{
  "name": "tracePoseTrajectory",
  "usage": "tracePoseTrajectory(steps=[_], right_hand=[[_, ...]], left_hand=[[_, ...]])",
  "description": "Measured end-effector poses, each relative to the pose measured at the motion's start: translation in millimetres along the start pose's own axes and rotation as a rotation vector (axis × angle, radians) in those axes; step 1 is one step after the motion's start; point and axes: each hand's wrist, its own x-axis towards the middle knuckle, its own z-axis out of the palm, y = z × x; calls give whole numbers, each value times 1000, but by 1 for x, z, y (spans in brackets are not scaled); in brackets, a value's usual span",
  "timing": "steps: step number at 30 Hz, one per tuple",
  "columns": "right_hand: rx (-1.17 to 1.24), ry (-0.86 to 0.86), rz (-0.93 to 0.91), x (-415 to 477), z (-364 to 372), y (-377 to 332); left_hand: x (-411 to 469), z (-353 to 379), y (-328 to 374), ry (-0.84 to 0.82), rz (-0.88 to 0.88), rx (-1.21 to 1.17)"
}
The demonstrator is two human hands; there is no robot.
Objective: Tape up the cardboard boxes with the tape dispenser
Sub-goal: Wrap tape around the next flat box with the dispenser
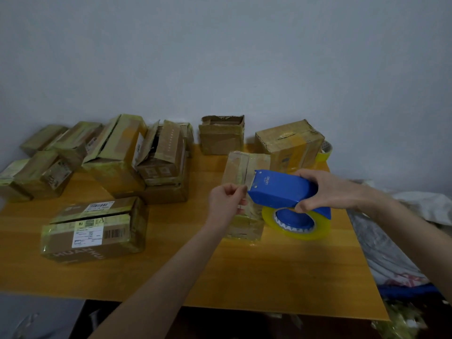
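Right of centre, the right hand (327,189) curls its fingers round the blue tape dispenser (281,189), held above a taped cardboard box (247,165) on the wooden table (244,277). The left hand (226,201) pinches the tape end (246,188) at the dispenser's mouth between thumb and forefinger
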Motion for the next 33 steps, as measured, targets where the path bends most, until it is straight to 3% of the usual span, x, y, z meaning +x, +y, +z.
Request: tracePoseTrajectory(steps=[3, 7, 12, 17, 23, 27, 33], right_hand=[[-34, 29, -31, -2, 4, -2], [-81, 46, -63, -5, 6, 0], [-92, 15, -71, -7, 1, -1], [-55, -11, -84, -11, -8, -2], [-56, -5, -89, -12, -15, -5], [3, -15, -85, -13, -16, -1], [59, -22, -78, -13, -19, 6]], left_hand=[[-6, 3, -9, 33, -143, -233], [-12, -1, -8, -90, -362, -583], [-13, -8, -9, -140, -340, -442], [-17, -3, -5, -162, -398, -625], [-14, -4, -3, -155, -205, -406], [-12, -7, 1, -183, -351, -657], [-13, -5, 8, -361, -512, -587]])
